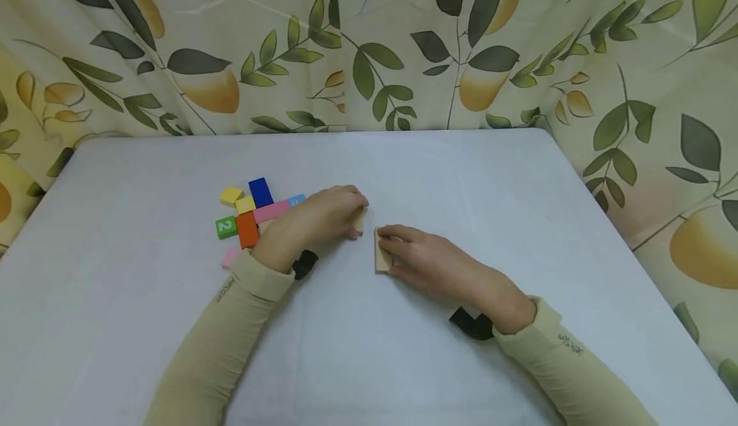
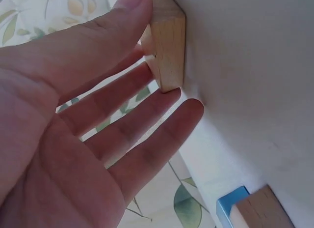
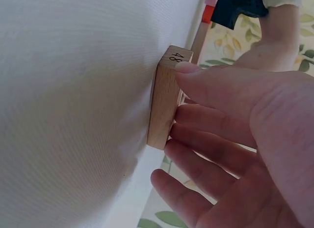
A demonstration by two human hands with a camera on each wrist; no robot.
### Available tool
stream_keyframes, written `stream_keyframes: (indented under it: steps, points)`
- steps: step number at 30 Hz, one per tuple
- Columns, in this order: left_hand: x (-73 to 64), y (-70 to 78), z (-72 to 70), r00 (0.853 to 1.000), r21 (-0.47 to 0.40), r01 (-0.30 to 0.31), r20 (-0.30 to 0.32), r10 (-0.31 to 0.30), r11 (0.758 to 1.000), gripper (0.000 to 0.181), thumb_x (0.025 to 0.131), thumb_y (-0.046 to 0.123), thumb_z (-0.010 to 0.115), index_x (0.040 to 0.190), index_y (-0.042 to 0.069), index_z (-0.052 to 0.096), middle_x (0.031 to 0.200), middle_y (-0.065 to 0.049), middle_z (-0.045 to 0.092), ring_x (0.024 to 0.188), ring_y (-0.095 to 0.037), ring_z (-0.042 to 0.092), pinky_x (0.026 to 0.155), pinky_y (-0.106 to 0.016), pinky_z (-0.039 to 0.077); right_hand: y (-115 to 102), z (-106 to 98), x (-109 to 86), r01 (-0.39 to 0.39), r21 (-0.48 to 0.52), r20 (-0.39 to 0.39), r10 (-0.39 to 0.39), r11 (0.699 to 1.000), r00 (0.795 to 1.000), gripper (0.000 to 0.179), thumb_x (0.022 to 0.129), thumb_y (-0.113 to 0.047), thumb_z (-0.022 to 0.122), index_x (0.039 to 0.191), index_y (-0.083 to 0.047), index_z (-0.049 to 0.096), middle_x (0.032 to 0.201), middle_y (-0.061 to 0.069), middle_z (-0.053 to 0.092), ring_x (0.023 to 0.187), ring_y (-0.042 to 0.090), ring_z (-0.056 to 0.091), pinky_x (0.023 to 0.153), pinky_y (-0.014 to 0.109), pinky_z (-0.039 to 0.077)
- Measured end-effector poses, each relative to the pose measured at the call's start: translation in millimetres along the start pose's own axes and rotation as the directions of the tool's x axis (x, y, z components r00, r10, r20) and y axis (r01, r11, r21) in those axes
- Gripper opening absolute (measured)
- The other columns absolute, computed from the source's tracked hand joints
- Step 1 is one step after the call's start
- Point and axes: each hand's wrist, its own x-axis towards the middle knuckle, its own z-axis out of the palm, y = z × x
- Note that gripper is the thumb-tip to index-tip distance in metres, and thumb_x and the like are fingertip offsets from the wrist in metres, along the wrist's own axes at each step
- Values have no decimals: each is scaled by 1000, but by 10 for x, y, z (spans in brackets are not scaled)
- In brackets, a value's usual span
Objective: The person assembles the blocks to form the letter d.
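Near the table's middle, my left hand (image 1: pixel 317 220) pinches a plain wooden block (image 2: pixel 170 53) between thumb and fingers. The head view shows only a sliver of that block past the fingertips. To its right and a little nearer me, my right hand (image 1: pixel 441 264) grips a second wooden block (image 1: pixel 381 256) by its sides. This block lies on the table with its long side pointing away from me. In the right wrist view, the number 48 shows on its end, beside my thumb (image 3: pixel 189 67). A narrow gap separates the two blocks.
Left of my left hand lies a cluster of coloured blocks: green with a 2 (image 1: pixel 226 227), orange (image 1: pixel 248 230), long pink (image 1: pixel 271 211), dark blue (image 1: pixel 261 192), yellow (image 1: pixel 231 196) and others. My left forearm partly covers it. A leafy patterned curtain (image 1: pixel 380 41) hangs behind the white table (image 1: pixel 357 349).
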Motion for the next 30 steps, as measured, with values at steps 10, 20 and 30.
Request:
stream_keyframes:
  steps: [10,20,30]
  points:
    - [-19,-94,4,997,-43,-68,-36,67,997,46,92,8,69,136,3,58,138,-13,59,125,-26,56,109,-38,45,7,-2,4,7,20,8,-7,1000,1000,38,86,-14,77,120,0,67,136,14,59,122,26,61,92,35,56]
    - [-6,-38,27,992,22,-85,-90,86,996,46,91,13,71,134,3,59,139,-12,57,131,-27,53,112,-38,43,22,-15,2,28,18,-2,-28,999,1000,39,86,-14,77,120,0,66,136,14,59,122,26,62,91,34,57]
    - [-7,4,36,993,48,-66,-93,70,997,38,94,13,68,130,4,62,139,-9,58,130,-23,54,109,-35,45,48,-4,2,45,23,-11,-45,999,999,38,84,-14,79,118,-1,68,133,13,61,120,25,63,91,34,57]
